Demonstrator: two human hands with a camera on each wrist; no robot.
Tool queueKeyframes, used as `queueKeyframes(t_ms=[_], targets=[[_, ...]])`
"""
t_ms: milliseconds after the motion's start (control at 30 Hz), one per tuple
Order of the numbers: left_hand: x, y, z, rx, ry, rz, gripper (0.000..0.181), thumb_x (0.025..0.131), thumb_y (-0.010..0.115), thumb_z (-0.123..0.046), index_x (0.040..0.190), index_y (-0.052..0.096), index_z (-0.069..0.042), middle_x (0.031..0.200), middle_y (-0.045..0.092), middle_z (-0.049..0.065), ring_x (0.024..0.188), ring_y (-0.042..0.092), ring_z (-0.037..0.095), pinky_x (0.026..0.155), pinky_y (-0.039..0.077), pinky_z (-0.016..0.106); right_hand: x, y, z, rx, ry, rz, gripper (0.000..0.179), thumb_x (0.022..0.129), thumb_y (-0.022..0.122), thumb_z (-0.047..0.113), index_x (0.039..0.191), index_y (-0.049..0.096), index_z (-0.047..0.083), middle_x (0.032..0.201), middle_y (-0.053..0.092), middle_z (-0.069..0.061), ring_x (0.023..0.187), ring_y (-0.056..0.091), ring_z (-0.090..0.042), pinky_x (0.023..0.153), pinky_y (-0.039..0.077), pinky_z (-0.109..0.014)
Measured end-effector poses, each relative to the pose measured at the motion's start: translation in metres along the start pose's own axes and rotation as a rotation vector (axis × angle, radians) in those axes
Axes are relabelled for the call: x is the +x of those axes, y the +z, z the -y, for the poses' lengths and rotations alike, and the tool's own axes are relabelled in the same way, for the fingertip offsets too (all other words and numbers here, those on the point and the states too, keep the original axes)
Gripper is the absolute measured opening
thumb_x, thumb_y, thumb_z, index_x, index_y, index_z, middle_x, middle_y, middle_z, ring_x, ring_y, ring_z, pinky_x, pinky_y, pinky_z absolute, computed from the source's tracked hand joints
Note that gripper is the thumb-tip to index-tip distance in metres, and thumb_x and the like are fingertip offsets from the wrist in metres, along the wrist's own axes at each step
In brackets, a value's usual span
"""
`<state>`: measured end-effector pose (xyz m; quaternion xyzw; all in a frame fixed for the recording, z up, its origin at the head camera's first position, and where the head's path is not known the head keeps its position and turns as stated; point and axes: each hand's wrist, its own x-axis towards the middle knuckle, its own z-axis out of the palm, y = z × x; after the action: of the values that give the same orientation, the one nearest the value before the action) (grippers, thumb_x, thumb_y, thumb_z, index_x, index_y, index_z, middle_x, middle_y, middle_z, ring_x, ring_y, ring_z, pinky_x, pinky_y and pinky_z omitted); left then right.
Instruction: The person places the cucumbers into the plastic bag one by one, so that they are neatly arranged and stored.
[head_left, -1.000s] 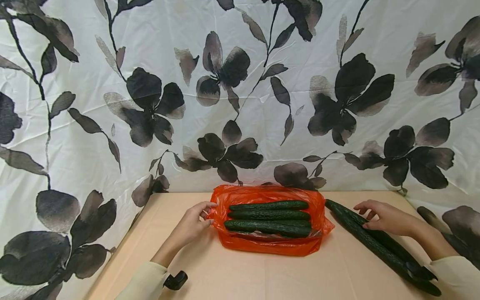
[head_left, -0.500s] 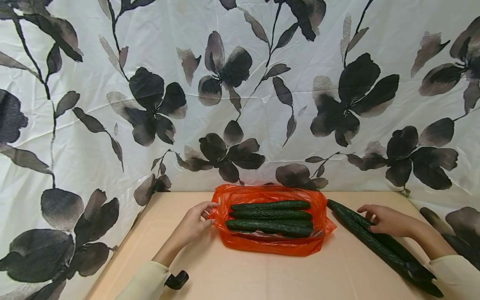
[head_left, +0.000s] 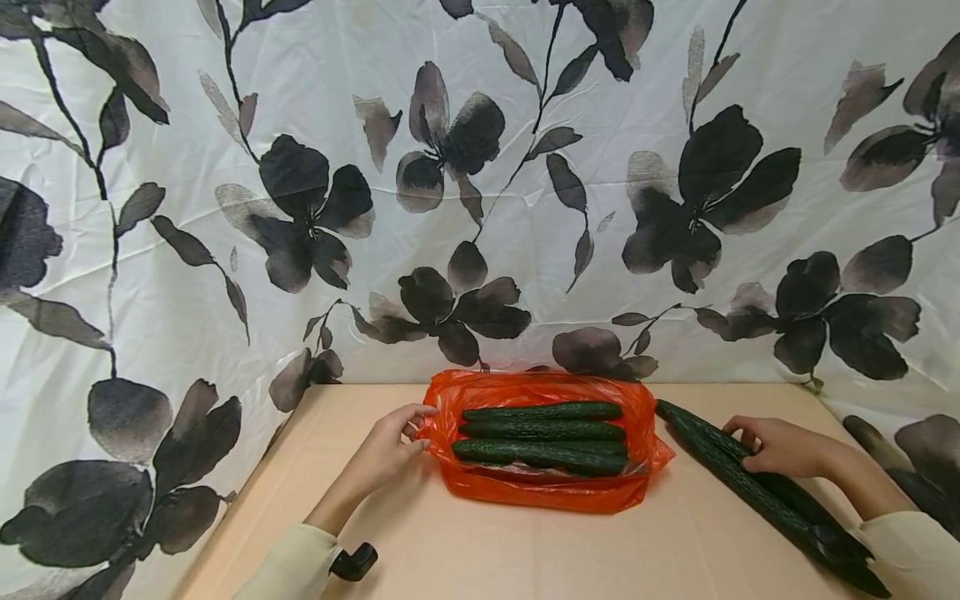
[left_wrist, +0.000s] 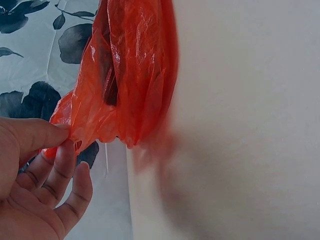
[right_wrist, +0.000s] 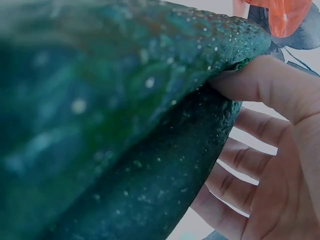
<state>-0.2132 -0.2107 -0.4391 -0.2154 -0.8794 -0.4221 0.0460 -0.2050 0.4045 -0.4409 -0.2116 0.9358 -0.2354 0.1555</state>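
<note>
A red plastic bag [head_left: 525, 493] lies on the table with several dark green cucumbers [head_left: 543, 430] lengthwise on it. At its left end my left hand [head_left: 387, 446] pinches the bag's edge between thumb and forefinger; the left wrist view shows the crumpled film [left_wrist: 137, 65] hanging from there. To the right of the bag, two long cucumbers [head_left: 738, 482] lie slantwise, side by side. My right hand [head_left: 787, 447] grips the right-hand cucumber [right_wrist: 170, 165] near its far part. In the right wrist view my thumb sits in the groove between both cucumbers, the other fingers along the outer side.
The table [head_left: 480, 554] has a pale tan cover. Behind it hangs a white cloth [head_left: 480, 250] with dark flower prints, close to the bag's far edge. A black wrist-worn device [head_left: 354, 562] sits at my left sleeve.
My right hand has closed in on the right-hand cucumber, thumb and fingers now around it. The left hand keeps its pinch on the bag. The head view has shifted slightly.
</note>
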Motion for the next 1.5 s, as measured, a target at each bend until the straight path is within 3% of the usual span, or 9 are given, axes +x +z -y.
queueKeyframes(t_ms=[400,600,1033,1400,1500], targets=[[0.000,0.000,0.000,0.005,0.000,-0.002,0.047,0.084,0.072,0.009,0.127,0.066,-0.008,0.097,0.067,0.006,0.083,0.061,0.018,0.071,0.053,0.031,-0.007,-0.004,-0.007,0.008,-0.005,0.018,0.045,0.087,0.073,0.015,0.125,0.054,0.002,0.098,0.060,-0.006,0.082,0.062,-0.011,0.069,0.051,-0.028],[0.000,0.000,-0.001,0.006,-0.005,-0.001,0.047,0.084,0.072,0.009,0.127,0.066,-0.007,0.098,0.066,0.006,0.083,0.061,0.019,0.072,0.053,0.030,-0.008,-0.011,-0.004,0.004,0.022,0.019,0.048,0.087,0.073,0.016,0.128,0.052,0.001,0.102,0.061,-0.009,0.085,0.065,-0.019,0.069,0.052,-0.030],[0.000,0.000,-0.001,0.001,-0.012,0.000,0.047,0.084,0.072,0.010,0.127,0.066,-0.008,0.097,0.066,0.007,0.083,0.061,0.019,0.071,0.053,0.029,-0.005,-0.022,0.020,0.041,0.069,-0.009,0.054,0.085,0.075,0.014,0.131,0.049,0.003,0.102,0.059,-0.009,0.085,0.063,-0.021,0.066,0.054,-0.030],[0.001,0.000,-0.003,0.003,-0.001,0.001,0.047,0.084,0.072,0.009,0.128,0.065,-0.006,0.098,0.067,0.007,0.082,0.061,0.018,0.072,0.054,0.032,0.000,-0.034,0.035,-0.093,0.032,-0.084,0.053,0.083,0.076,0.019,0.130,0.052,0.006,0.103,0.062,-0.004,0.086,0.063,-0.016,0.064,0.053,-0.027],[0.001,0.000,-0.004,0.000,-0.002,0.004,0.047,0.084,0.072,0.009,0.128,0.065,-0.005,0.098,0.066,0.006,0.082,0.061,0.017,0.073,0.054,0.032,0.002,-0.040,0.041,-0.077,0.026,-0.081,0.053,0.084,0.075,0.018,0.130,0.051,0.005,0.104,0.062,-0.005,0.087,0.063,-0.017,0.065,0.054,-0.028]])
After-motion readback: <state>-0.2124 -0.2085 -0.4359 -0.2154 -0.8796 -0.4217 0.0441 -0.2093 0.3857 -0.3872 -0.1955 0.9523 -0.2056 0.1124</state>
